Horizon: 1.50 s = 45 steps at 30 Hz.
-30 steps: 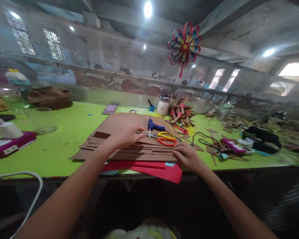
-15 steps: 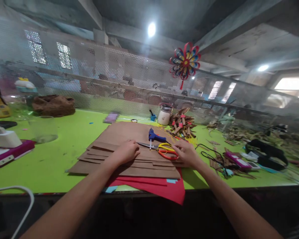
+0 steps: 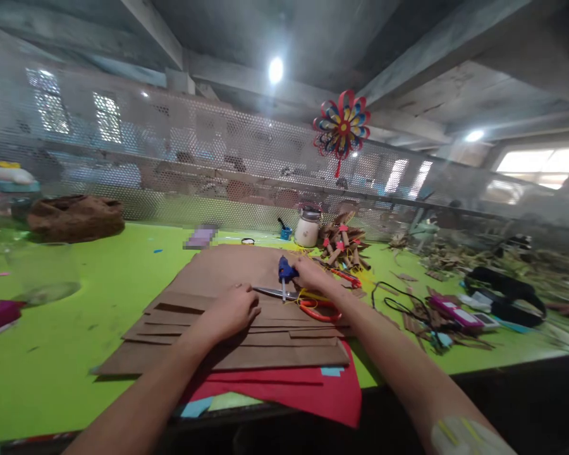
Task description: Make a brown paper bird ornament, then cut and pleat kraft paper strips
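Note:
My left hand rests on a stack of brown kraft paper sheets, its fingers loosely bent and thumb apart, with nothing visible in it. Close to its fingertips is the tip of a pair of scissors with red and yellow handles, lying on the paper. Farther back, my right hand is closed around the handle of a blue glue gun. A pale glue stick or nozzle part points down from the gun over the scissor blades. The right fingers are partly hidden behind the hand.
Red sheets stick out under the kraft paper at the table's front edge. Behind stand a white jar and a heap of brown paper rolls. A black cable and purple power strip lie right. A clear cup stands left.
My right hand has moved from beside the scissor handles back and left onto the glue gun's handle. My left hand stays on the paper. The view has shifted a little.

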{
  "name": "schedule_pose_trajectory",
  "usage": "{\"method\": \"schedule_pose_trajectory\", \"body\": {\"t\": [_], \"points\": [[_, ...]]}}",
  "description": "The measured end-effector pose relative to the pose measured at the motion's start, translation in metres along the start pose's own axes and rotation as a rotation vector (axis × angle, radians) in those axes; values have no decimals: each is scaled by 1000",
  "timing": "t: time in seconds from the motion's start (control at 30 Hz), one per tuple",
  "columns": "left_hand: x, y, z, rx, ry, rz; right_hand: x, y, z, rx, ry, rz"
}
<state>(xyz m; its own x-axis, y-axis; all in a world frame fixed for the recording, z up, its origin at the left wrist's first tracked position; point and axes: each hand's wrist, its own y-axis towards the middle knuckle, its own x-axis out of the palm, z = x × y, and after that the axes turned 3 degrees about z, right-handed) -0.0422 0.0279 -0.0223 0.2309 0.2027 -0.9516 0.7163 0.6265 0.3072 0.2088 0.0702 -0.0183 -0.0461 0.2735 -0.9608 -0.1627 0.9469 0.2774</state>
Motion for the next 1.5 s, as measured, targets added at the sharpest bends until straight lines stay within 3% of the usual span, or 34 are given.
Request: {"method": "schedule_pose_trajectory", "body": {"t": [0.17, 0.33, 0.5, 0.67, 0.87, 1.0, 1.23, 1.37, 1.5], "points": [[-1, 2, 0, -5, -8, -12, 0, 1, 1, 20, 88, -8], [-5, 0, 1, 6, -10, -11, -22, -14, 6, 63, 210, 201], [-5, 0, 2, 5, 1, -3, -65, -45, 49, 117, 302, 399], [-8, 0, 4, 15, -10, 4, -87, -83, 105, 168, 296, 448], [-12, 0, 6, -4, -11, -13, -72, -117, 161, 224, 125, 412], [-12, 0, 6, 8, -6, -17, -53, -126, 182, 287, 75, 370], [-9, 0, 3, -6, -32, -13, -33, -110, 181, 252, 124, 301], [-6, 0, 0, -1, -26, -15, -24, -107, 176, 317, 160, 251], [-7, 0, 2, 11, -28, -26, -22, -124, 179, 402, 186, 207]]}}
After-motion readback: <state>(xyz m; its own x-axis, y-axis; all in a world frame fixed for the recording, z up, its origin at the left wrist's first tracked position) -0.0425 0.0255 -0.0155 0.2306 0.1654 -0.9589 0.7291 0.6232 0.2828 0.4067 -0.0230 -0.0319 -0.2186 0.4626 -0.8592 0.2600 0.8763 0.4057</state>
